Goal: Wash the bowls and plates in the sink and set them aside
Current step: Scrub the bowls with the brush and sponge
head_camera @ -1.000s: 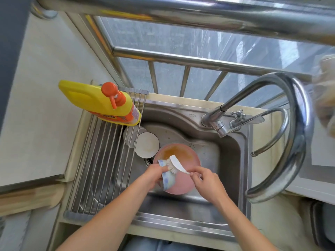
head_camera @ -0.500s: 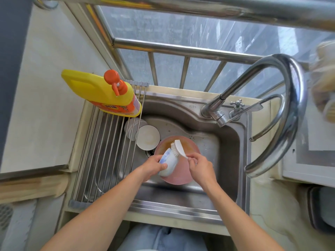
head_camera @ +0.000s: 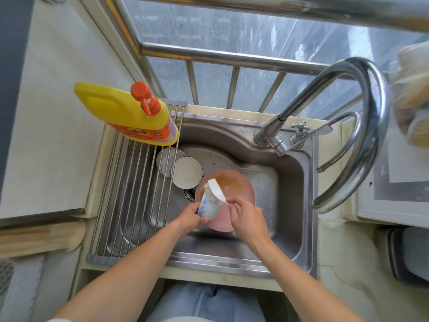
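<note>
My left hand point(head_camera: 189, 217) grips a small white bowl with blue pattern point(head_camera: 207, 208), tilted on its side over the steel sink point(head_camera: 290, 182). My right hand point(head_camera: 247, 217) holds a white dish brush point(head_camera: 216, 188) whose bristles rest at the bowl's rim. Under both lies a pink plate point(head_camera: 234, 184) smeared with brown sauce. Left of it a white bowl with a dark rim point(head_camera: 186, 171) sits in the sink. A pale dish point(head_camera: 166, 159) shows partly under the rack bars.
A roll-up steel drying rack point(head_camera: 130, 194) covers the sink's left part, with a yellow detergent bottle point(head_camera: 130, 115) lying on its far end. The curved tap point(head_camera: 362, 126) arches over the right side. Window bars stand behind. A dark tray point(head_camera: 408, 254) sits at the far right.
The small bowl turned in my left hand so its patterned outside shows, and the brush shifted up along its rim. The view dropped slightly toward the sink.
</note>
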Motion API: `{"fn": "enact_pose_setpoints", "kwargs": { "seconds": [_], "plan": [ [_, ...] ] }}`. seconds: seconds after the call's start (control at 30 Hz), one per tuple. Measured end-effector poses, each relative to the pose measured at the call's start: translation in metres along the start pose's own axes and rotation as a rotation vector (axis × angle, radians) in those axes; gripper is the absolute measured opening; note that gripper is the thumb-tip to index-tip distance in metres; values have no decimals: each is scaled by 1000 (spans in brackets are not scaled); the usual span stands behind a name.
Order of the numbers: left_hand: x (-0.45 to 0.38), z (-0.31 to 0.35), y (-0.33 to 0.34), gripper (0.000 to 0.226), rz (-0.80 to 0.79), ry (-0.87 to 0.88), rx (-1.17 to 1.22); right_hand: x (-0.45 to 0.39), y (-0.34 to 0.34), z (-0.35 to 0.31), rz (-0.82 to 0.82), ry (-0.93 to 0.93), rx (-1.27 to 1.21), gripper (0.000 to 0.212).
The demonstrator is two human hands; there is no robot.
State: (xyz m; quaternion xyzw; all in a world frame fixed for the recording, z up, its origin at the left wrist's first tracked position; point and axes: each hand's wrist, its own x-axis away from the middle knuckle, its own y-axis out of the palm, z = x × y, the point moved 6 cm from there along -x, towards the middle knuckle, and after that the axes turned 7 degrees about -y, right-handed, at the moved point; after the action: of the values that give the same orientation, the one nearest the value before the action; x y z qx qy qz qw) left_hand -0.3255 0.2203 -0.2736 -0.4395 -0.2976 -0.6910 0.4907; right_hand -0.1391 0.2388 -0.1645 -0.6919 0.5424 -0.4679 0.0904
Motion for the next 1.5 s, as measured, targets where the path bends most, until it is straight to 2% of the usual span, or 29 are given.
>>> {"fn": "enact_pose_setpoints", "kwargs": {
  "seconds": [0.1, 0.23, 0.37, 0.47, 0.53, 0.6, 0.67, 0.73, 0.83, 1.03, 1.13, 1.3, 1.4, 1.5],
  "plan": [
    [0, -1, 3, 42, -12, -4, 5, -9, -6, 7, 57, 63, -60, 30],
    [-4, -4, 1, 41, 8, -26, 44, -5, 0, -9, 4, -39, 22, 29],
    [-6, -10, 2, 47, 15, -48, 36, -13, -6, 7, 34, 59, 22, 32],
    [-9, -13, 2, 47, -3, -76, 18, -10, -1, 1, -17, -15, 4, 28],
    [-9, -5, 1, 55, -6, -59, 26, -6, 4, -3, -10, -39, 4, 26],
    [-8, 11, 4, 62, -28, -5, 165, -6, 5, -3, 11, -37, -4, 26],
    [-10, 23, 2, 51, -4, -20, 370, -7, 6, -6, 9, -45, -11, 25],
    [-13, 28, -2, 38, 31, -72, 469, -10, 6, -9, 1, -52, -10, 25],
    [-10, 28, -5, 32, 23, -68, 359, -20, 3, -8, -30, -40, 9, 26],
    [-2, 26, -16, 28, -42, 88, -47, -36, -5, -1, -15, 21, -12, 29],
    [-4, 27, -23, 28, -7, 95, -60, -32, -2, -11, -51, -28, -65, 26],
    [-7, 20, -33, 33, 265, 62, -78, -30, -9, 4, 74, 67, -90, 28],
    [-12, 17, -26, 28, 267, 54, -86, -26, -4, 9, 84, 75, -127, 27],
    [-12, 27, -17, 39, 298, 61, -93, -21, 4, 11, 126, 72, -122, 26]
  ]
}}
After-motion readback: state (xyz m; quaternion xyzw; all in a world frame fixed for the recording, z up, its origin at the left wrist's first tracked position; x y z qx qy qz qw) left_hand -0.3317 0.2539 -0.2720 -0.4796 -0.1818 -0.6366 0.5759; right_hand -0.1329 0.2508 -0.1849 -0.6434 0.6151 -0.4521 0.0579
